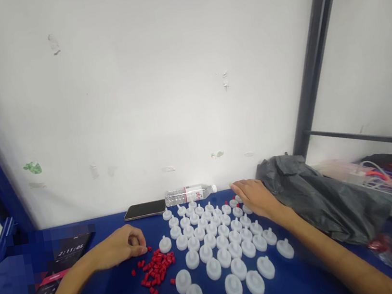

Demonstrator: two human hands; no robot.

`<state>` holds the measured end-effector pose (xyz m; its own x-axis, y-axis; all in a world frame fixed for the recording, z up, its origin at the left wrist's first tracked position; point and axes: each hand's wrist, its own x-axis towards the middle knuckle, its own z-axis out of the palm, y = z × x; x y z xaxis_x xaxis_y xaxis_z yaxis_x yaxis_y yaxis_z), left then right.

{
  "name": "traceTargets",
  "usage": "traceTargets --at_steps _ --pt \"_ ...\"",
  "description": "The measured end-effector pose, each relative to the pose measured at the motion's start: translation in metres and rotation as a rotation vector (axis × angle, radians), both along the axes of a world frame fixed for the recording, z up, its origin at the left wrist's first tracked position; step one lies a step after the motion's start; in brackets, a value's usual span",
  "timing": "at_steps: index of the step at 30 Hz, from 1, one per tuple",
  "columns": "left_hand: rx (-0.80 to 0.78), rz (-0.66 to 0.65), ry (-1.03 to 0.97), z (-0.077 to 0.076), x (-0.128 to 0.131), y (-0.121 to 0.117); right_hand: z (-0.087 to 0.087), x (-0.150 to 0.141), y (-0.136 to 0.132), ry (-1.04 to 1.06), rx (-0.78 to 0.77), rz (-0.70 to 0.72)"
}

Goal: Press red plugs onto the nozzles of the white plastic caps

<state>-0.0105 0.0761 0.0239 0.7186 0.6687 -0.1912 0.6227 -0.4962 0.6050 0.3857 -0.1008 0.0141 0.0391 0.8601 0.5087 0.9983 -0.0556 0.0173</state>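
Observation:
My left hand is closed in a pinch at the left of a pile of small red caps. At its fingertips is a single red cap. Many round white plastic pieces, each with a short spout on top, stand spread over the middle of the blue table. My right hand reaches over the back right of this group, fingers stretched out and apparently holding nothing. Close to its fingers, a few white pieces have red on their spouts. One white piece stands apart, beside the red pile.
A clear plastic bottle lies along the wall, with a dark phone left of it. At far left, another phone shows a timer and has a white cable. A black plastic bag and cables occupy the right side.

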Motion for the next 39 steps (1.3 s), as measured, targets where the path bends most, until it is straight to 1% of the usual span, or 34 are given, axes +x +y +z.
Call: traceTargets --at_steps 2,4,7,9,13,16,20,23,28,31,35,39 --pt "-0.011 -0.009 -0.001 0.002 0.000 -0.002 0.006 -0.011 -0.002 0.019 0.002 0.087" --pt "-0.014 -0.013 -0.003 0.003 0.000 -0.004 0.008 -0.023 -0.003 0.028 -0.017 0.195" --pt "-0.009 -0.002 -0.003 0.002 0.001 -0.004 0.004 -0.037 -0.004 0.032 -0.046 0.321" --pt "0.008 0.006 -0.013 0.000 0.002 -0.001 -0.001 -0.042 -0.004 0.033 -0.058 0.366" --pt "0.115 0.028 -0.085 -0.002 0.005 0.002 -0.005 -0.040 -0.003 0.048 -0.055 0.386" --pt "0.234 0.072 -0.165 0.004 0.009 -0.002 -0.001 -0.038 -0.003 0.074 -0.022 0.387" --pt "0.352 0.130 -0.278 0.014 0.020 -0.019 0.008 -0.045 -0.006 0.113 0.074 0.355" --pt "0.389 0.131 -0.363 0.015 0.033 -0.036 0.011 -0.060 -0.011 0.133 0.103 0.369" --pt "0.371 0.074 -0.438 0.004 0.055 -0.068 0.011 -0.091 -0.019 0.114 0.066 0.514" --pt "0.346 0.042 -0.462 0.000 0.063 -0.081 0.009 -0.106 -0.022 0.108 0.040 0.595" --pt "0.258 0.011 -0.499 0.000 0.068 -0.091 0.007 -0.117 -0.025 0.126 0.019 0.652" --pt "0.184 -0.017 -0.503 0.000 0.068 -0.094 0.006 -0.117 -0.025 0.132 0.011 0.682"
